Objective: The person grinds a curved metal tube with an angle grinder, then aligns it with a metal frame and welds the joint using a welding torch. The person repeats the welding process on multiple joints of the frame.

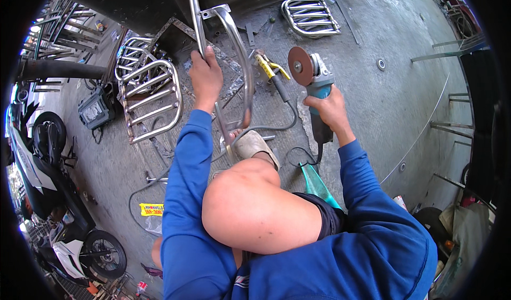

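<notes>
My left hand (206,79) is closed round the straight tube of a bent metal tube frame (242,50). The frame stands up in front of my knee, its curved tube bowing to the right and a small flat tab joining the two near the top. In my right hand (332,111) is an angle grinder (321,89) with a teal body, gripped round the casing. Its reddish-brown disc (301,66) faces the frame and is apart from it. Whether the disc spins, I cannot tell. The grinder's black cord drops toward my leg.
A yellow welding electrode holder (272,68) lies on the concrete between frame and grinder, its cable looping past my foot. Welded tube racks (151,100) lie at left, another rack (311,17) at the far side. A grey-green case (96,107) and motorcycles (106,253) stand farther left.
</notes>
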The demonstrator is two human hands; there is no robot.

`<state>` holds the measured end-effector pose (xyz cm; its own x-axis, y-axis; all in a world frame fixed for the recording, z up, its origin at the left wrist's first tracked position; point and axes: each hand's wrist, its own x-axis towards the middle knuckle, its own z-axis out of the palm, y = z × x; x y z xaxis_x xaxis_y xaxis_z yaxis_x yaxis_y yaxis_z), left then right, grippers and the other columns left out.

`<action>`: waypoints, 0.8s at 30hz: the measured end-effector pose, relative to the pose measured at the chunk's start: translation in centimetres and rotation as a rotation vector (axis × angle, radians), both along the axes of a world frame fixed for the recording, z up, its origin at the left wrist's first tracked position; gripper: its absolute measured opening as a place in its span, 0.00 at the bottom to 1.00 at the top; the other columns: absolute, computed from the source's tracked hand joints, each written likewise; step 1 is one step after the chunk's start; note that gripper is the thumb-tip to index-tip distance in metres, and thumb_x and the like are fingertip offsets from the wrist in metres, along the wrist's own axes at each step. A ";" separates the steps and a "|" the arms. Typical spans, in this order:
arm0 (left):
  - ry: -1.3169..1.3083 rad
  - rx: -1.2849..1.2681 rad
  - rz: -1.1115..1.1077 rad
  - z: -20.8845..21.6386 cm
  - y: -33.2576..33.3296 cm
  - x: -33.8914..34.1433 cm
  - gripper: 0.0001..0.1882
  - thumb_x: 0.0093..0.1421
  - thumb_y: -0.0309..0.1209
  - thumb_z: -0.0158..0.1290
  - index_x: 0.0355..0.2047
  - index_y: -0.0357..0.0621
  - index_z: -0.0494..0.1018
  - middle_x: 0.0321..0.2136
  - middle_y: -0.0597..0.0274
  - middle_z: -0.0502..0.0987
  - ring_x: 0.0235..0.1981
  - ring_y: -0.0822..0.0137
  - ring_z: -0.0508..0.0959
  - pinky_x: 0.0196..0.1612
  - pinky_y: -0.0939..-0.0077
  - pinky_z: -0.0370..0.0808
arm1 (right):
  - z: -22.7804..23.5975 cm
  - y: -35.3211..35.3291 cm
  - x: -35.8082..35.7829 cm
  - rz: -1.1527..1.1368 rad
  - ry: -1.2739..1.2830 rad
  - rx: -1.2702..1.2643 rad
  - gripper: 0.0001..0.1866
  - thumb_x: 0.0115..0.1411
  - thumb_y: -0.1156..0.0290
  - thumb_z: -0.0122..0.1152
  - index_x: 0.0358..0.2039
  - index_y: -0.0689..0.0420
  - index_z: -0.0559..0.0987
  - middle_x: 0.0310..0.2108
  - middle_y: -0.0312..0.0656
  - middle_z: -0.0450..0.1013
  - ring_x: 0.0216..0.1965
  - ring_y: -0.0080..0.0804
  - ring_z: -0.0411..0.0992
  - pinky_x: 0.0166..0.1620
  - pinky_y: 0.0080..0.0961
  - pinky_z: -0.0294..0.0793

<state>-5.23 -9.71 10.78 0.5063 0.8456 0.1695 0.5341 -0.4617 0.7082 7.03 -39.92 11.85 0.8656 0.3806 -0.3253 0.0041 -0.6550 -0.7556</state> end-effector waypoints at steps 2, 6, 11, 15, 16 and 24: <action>-0.052 -0.100 0.078 -0.1 -1.5 0.6 0.26 0.78 0.51 0.44 0.42 0.35 0.69 0.29 0.29 0.79 0.35 0.27 0.79 0.38 0.38 0.70 | 0.6 0.2 1.0 0.006 -0.004 0.006 0.31 0.42 0.61 0.79 0.46 0.64 0.81 0.40 0.48 0.83 0.42 0.42 0.82 0.48 0.37 0.80; -0.173 -0.116 0.050 -0.2 -1.7 1.2 0.26 0.78 0.52 0.45 0.41 0.36 0.69 0.27 0.36 0.78 0.31 0.32 0.79 0.35 0.43 0.71 | 1.5 0.5 3.4 0.090 -0.079 -0.010 0.31 0.42 0.61 0.78 0.45 0.64 0.81 0.39 0.49 0.83 0.41 0.43 0.82 0.47 0.37 0.80; -0.072 0.004 -0.225 1.7 3.2 2.2 0.27 0.77 0.53 0.47 0.41 0.36 0.71 0.25 0.36 0.79 0.33 0.29 0.81 0.34 0.43 0.73 | 2.0 1.0 4.9 0.102 -0.114 -0.025 0.31 0.42 0.59 0.79 0.45 0.65 0.81 0.39 0.49 0.83 0.40 0.44 0.82 0.47 0.38 0.80; 0.150 -0.041 -0.382 1.5 3.4 1.5 0.27 0.78 0.52 0.46 0.40 0.35 0.71 0.29 0.29 0.79 0.38 0.23 0.78 0.39 0.39 0.73 | 1.4 1.0 4.4 0.091 -0.042 0.014 0.32 0.42 0.59 0.79 0.45 0.64 0.81 0.40 0.50 0.83 0.42 0.45 0.82 0.49 0.39 0.80; 0.207 -0.058 -0.398 0.9 2.6 0.9 0.27 0.78 0.52 0.45 0.40 0.35 0.71 0.30 0.28 0.79 0.39 0.23 0.78 0.39 0.38 0.72 | 1.1 1.0 4.1 0.075 -0.031 0.014 0.31 0.42 0.59 0.79 0.45 0.64 0.81 0.41 0.50 0.83 0.42 0.45 0.82 0.49 0.38 0.80; 0.364 -0.101 -0.266 -2.5 -0.7 -2.8 0.27 0.79 0.54 0.41 0.46 0.37 0.68 0.28 0.26 0.79 0.36 0.22 0.79 0.37 0.34 0.72 | -1.2 3.5 1.0 0.039 0.148 0.098 0.36 0.42 0.57 0.79 0.49 0.66 0.80 0.42 0.52 0.83 0.44 0.43 0.83 0.52 0.36 0.80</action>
